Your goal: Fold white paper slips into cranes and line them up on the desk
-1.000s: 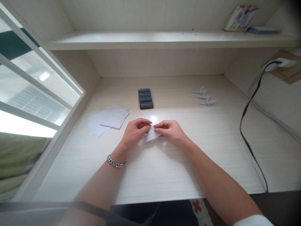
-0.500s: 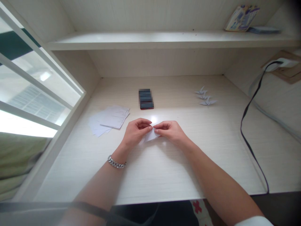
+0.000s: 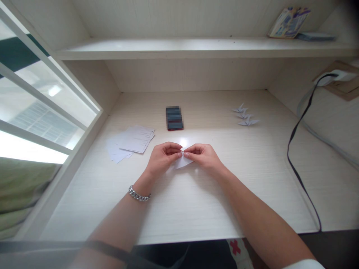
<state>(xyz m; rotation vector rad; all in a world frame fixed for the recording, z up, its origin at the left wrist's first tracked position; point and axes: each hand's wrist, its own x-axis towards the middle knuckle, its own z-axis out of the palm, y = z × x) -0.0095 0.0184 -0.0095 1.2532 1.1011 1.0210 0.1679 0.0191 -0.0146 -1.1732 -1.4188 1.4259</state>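
Observation:
Between my two hands is a small white folded paper point(image 3: 183, 161), its pointed lower part hanging below the fingers. My left hand point(image 3: 164, 156) pinches its upper left edge between thumb and forefinger. On the other side, my right hand point(image 3: 204, 156) grips it the same way, the two thumb tips almost meeting. The fingers cover the paper's upper part. Left of my hands lies a loose stack of white paper sheets point(image 3: 136, 139) with faint printed lines. Three white folded paper cranes point(image 3: 246, 121) sit close together at the back right.
A dark phone-like object point(image 3: 174, 118), its surface blurred out, lies beyond my hands. A black cord point(image 3: 291, 138) runs from the wall socket point(image 3: 343, 76) down the desk's right side. Above the desk, a shelf point(image 3: 168, 54) holds a leaning book point(image 3: 288, 22). Barred window at left.
The folded paper has shifted slightly to the right and turned a little in my fingers. My thumbs have moved closer together. Everything else stays in place.

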